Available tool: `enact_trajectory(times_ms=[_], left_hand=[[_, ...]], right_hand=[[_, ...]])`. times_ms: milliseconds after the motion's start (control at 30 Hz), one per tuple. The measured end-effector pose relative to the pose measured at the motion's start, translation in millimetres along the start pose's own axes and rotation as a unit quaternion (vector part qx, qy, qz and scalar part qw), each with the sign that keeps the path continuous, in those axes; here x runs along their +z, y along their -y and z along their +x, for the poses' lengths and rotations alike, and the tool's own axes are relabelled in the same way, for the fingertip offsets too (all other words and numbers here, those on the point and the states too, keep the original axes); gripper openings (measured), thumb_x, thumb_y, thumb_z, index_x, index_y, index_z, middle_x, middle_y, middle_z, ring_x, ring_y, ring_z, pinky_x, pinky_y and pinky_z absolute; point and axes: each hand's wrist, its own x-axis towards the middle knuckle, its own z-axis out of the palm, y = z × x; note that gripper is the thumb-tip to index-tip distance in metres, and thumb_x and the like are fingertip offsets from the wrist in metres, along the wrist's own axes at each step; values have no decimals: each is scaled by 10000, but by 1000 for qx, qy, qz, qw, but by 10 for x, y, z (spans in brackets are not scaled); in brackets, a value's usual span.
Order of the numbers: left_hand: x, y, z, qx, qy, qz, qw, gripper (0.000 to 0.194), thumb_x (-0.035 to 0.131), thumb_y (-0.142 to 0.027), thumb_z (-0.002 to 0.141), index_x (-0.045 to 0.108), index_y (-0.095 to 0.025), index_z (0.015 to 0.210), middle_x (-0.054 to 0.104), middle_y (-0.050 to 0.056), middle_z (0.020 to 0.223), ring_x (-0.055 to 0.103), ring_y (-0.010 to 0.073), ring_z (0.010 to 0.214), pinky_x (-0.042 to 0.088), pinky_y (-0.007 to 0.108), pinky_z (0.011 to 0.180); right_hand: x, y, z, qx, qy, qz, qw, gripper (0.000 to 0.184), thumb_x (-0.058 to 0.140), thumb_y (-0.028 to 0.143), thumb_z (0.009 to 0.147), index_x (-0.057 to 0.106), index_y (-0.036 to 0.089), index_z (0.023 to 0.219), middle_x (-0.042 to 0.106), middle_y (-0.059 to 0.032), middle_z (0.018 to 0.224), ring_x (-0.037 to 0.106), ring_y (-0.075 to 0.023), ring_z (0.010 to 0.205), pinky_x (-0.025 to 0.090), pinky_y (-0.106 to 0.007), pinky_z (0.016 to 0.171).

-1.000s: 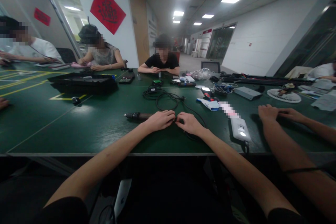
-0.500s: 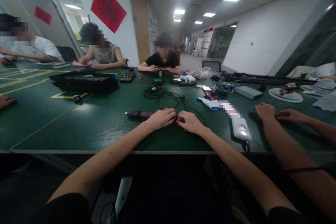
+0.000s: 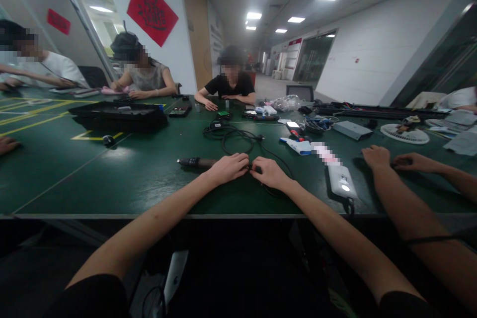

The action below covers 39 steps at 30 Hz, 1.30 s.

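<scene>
An electric screwdriver lies on the green table, its tip pointing left. My left hand is closed over the rear end of this screwdriver. Close beside it, my right hand pinches the dark connector of a cable at the screwdriver's tail. The fingertips of both hands nearly meet, and whether the connector is seated cannot be made out. Beyond my hands a black power cable lies in loose loops, one strand running down towards my right hand.
A white power bank and a blue-and-white packet lie to the right. A co-worker's hands rest farther right. A black tray stands at the left. People sit across the table.
My two hands stay almost in place at the screwdriver's tail. The person opposite has lowered one hand to the table. The view has shifted very slightly.
</scene>
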Motion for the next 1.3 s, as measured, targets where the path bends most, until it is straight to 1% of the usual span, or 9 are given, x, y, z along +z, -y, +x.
enact_trajectory(times_ms=[133,300,467,600,700,800,967,1167,1300], left_hand=[[15,6,-10,21,1,-8,1000,187,533,-279,1045,562,-216,1218,585,93,1370,620,223,1174,560,335,924],[36,11,1,7,-2,3,1000,151,507,-308,1070,584,-191,1128,617,107,1313,642,229,1129,560,346,907],[41,11,7,34,-15,-1,999,176,555,-277,1036,589,-196,1188,616,107,1326,629,238,1171,539,367,973],[54,23,8,20,-15,18,1000,144,525,-294,1062,603,-183,1110,634,110,1282,641,235,1130,541,359,945],[38,26,1,20,-12,9,1000,183,546,-333,1059,586,-184,1158,635,107,1271,641,236,1118,542,353,927],[25,28,-9,32,-6,-12,999,171,531,-289,1057,571,-195,1194,629,94,1280,641,219,1111,538,337,924],[35,28,-4,-6,-1,-20,1000,154,516,-327,1072,568,-194,1130,643,87,1193,654,219,1056,543,328,872],[28,29,-8,18,4,-39,999,140,500,-264,1064,566,-202,1172,627,88,1266,649,216,1109,527,332,947],[18,32,-6,0,8,-58,998,143,508,-297,1067,566,-204,1158,639,86,1226,658,221,1086,529,332,918]], right_hand=[[15,-9,3,-1,1,-3,1000,77,717,217,937,665,189,887,664,-42,988,620,-169,861,443,-281,785],[17,-11,-4,-5,-4,-1,1000,63,708,212,941,667,194,897,665,-43,1002,619,-170,862,445,-282,789],[14,-12,-6,-3,-2,1,1000,75,708,218,942,663,191,888,662,-43,994,618,-171,862,448,-281,795],[8,-12,-6,-5,-1,4,1000,66,709,212,942,669,189,895,663,-43,997,615,-166,853,446,-278,796],[4,-10,-5,-5,-2,3,1000,68,711,220,944,674,189,896,664,-44,993,613,-165,844,442,-275,781],[4,-7,-7,-8,-4,3,1000,76,715,221,942,674,190,886,667,-44,995,614,-165,848,441,-274,782],[9,-5,-11,-6,-6,1,1000,58,706,219,946,677,191,905,667,-43,1000,615,-164,849,439,-279,791],[1,8,-6,-5,-3,1,1000,56,715,198,930,676,186,892,668,-45,991,621,-167,853,439,-284,794],[-3,14,-9,-4,-7,2,1000,72,710,200,936,670,187,878,665,-43,988,616,-162,840,437,-280,781]])
